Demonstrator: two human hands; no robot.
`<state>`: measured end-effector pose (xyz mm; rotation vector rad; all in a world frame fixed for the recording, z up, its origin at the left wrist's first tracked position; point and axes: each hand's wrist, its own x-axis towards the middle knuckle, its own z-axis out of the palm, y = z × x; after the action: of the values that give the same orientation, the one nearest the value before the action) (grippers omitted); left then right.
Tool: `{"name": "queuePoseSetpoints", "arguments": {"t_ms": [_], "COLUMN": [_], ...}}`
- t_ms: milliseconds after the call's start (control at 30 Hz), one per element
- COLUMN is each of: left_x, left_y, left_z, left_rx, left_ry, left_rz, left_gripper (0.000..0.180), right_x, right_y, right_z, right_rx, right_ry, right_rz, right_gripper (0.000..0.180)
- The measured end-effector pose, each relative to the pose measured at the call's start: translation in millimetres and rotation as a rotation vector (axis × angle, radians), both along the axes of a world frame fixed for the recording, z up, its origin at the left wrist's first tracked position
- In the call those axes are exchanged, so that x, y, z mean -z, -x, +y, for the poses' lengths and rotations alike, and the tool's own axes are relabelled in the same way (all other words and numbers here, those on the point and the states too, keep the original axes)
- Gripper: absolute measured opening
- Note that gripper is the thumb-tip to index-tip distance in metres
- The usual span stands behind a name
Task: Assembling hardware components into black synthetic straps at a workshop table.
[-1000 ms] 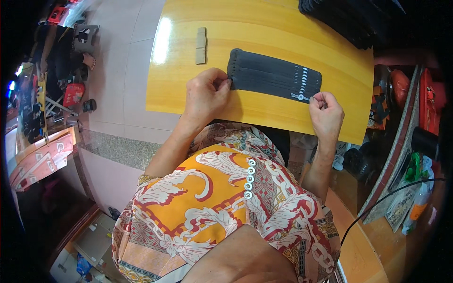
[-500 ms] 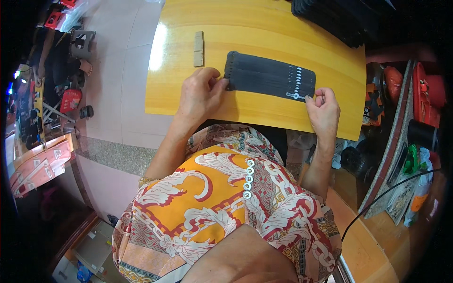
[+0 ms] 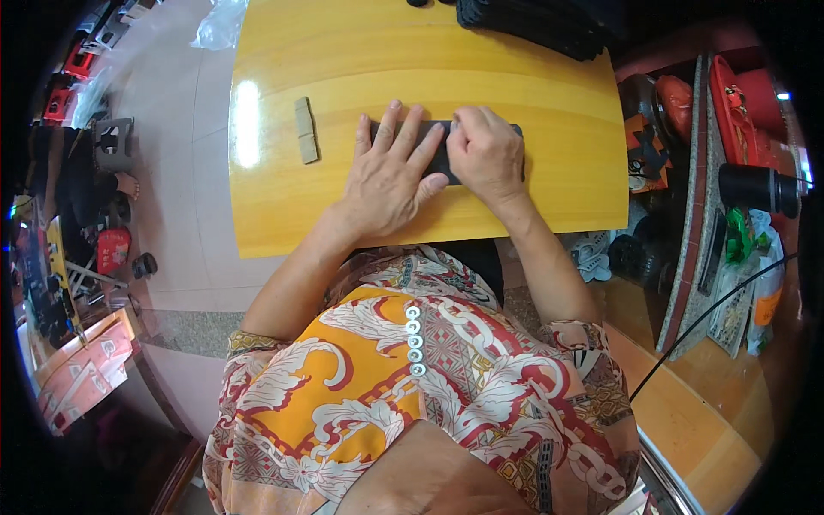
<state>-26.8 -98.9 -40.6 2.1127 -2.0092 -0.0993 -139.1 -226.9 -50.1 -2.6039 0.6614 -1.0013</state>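
A flat, dark rectangular piece (image 3: 440, 160) lies on the yellow wooden table (image 3: 360, 51), mostly covered by my hands. My left hand (image 3: 382, 176) rests open on its left part, palm down with fingers spread. Curled into a fist, my right hand (image 3: 491, 159) presses on its right part; the inside of the fist is hidden. A bit of the piece shows between the hands and another past the right knuckles. Left of my left hand lies a narrow strip of small tan blocks (image 3: 306, 130).
A pile of black items (image 3: 541, 26) sits at the table's far edge. On the right stands a shelf with a red container (image 3: 742, 112), a black cylinder (image 3: 755, 190) and plastic bags. A grey stool (image 3: 113, 144) is on the floor at left.
Both hands moved from the dark piece's ends onto its top. My left hand spread flat; my right hand moved inward and curled into a fist. The view has shifted too.
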Motion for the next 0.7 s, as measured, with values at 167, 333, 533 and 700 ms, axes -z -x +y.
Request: {"name": "queuePoseSetpoints", "arguments": {"t_ms": [167, 333, 533, 700], "left_x": [-5.0, -7.7, -7.6, -3.1], "left_y": [5.2, 3.0, -28.7, -100.4], "left_z": [-3.0, -1.7, 20.1, 48.1], "left_rx": [-0.016, -0.032, -0.237, -0.292], "left_ry": [-0.031, -0.071, 0.366, 0.350], "left_rz": [0.010, 0.044, 0.945, 0.180], "left_gripper": [0.060, 0.062, 0.037, 0.033], "right_x": [2.7, 4.6, -0.9, 5.6], "right_y": [11.8, 22.5, 18.7, 15.7], "right_z": [-5.3, -23.1, -21.7, -20.4], "right_rx": [0.114, -0.006, 0.012, 0.075], "right_ry": [-0.623, -1.198, -1.096, -0.886], "right_rz": [-0.233, -0.685, -0.668, -0.511], "right_gripper": [0.006, 0.007, 0.008, 0.010]}}
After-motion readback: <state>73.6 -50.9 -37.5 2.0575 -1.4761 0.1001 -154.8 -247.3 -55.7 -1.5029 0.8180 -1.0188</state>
